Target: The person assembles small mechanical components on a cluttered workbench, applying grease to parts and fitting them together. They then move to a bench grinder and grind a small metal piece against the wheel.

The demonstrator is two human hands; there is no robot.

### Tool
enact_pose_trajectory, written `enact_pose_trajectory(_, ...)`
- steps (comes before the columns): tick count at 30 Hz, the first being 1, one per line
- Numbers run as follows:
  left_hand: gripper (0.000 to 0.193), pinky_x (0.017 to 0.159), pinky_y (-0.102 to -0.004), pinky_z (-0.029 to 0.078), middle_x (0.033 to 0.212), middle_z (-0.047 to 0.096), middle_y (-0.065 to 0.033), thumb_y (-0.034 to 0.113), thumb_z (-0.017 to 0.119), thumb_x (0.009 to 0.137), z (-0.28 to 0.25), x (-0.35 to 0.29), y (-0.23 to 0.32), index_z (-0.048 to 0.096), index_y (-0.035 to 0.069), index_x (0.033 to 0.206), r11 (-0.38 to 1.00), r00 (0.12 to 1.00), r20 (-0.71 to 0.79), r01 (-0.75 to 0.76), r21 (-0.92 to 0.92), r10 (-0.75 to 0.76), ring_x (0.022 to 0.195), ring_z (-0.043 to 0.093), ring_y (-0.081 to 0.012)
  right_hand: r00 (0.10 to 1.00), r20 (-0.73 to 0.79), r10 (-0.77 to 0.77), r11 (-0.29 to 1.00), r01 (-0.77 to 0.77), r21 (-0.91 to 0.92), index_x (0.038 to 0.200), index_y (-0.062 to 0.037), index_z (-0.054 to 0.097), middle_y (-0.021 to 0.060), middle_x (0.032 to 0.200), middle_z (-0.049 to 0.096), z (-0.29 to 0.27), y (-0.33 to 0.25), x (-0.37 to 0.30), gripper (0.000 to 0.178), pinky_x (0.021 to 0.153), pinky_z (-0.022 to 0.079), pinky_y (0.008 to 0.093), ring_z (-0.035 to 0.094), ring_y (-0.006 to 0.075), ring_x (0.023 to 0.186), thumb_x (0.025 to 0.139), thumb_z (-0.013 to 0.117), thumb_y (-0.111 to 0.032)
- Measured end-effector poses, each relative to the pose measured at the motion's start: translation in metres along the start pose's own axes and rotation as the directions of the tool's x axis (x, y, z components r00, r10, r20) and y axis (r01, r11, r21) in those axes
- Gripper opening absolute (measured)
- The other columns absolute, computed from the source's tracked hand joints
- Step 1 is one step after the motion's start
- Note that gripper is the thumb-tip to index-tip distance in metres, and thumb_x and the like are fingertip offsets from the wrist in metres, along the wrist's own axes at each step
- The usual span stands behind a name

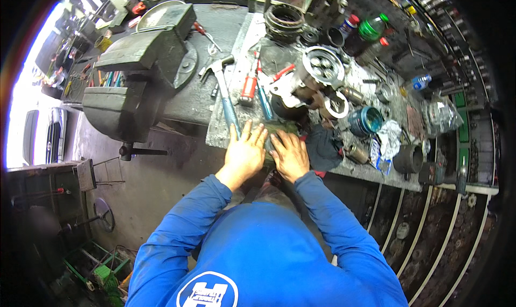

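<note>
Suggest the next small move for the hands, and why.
I'd probably ease the left hand slightly right, off the end of the hammer. Its fingers lie touching or very close to the handle, and the right hand is just beside it, by what looks like a green cloth. Shifting should lower the chance of nudging the hammer.

A dark olive, cloth-like piece (280, 126) lies bunched, partly covered, on the front edge of that grimy grey workbench (217, 134). Along the bench's left side lies a steel-headed claw hammer with a blue handle (224, 94), handle end frontmost.
</note>
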State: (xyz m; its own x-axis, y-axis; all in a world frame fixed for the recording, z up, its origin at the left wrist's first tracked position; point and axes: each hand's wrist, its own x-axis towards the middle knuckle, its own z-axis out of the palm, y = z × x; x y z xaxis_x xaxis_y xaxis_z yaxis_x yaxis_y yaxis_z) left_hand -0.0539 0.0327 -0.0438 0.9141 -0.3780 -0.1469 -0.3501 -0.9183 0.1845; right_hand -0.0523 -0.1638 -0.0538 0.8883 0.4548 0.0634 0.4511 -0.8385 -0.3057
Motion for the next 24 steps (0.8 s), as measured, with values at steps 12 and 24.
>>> enact_pose_trajectory(12, 0.064, 0.122, -0.0822, 0.009, 0.173, 0.040, -0.0054, 0.036, 0.055, 0.105, -0.006, 0.002, -0.007, 0.046, 0.012, 0.164, 0.991, 0.999, 0.020, -0.049, 0.122, 0.047, 0.164, 0.024, -0.0365, 0.998, 0.065, 0.019, 0.998, -0.015, -0.067, 0.145, -0.0049, 0.063, 0.0155, 0.159, 0.053, 0.002, -0.002, -0.020, 0.056, 0.110, 0.043, 0.0498, 0.049, 0.0355, 0.147, 0.094, 0.075, -0.026)
enact_pose_trajectory(24, 0.062, 0.122, -0.0821, 0.010, 0.172, 0.041, -0.0043, 0.038, 0.054, 0.106, 0.006, 0.000, -0.014, 0.048, 0.013, 0.163, 0.994, 0.995, -0.061, -0.075, 0.076, 0.080, 0.163, 0.026, -0.0378, 0.999, 0.021, -0.041, 0.999, 0.041, -0.004, 0.143, -0.0021, 0.063, 0.0173, 0.158, 0.054, 0.000, 0.006, -0.034, 0.054, 0.117, 0.043, 0.0502, 0.049, 0.0390, 0.146, 0.093, 0.075, -0.020)
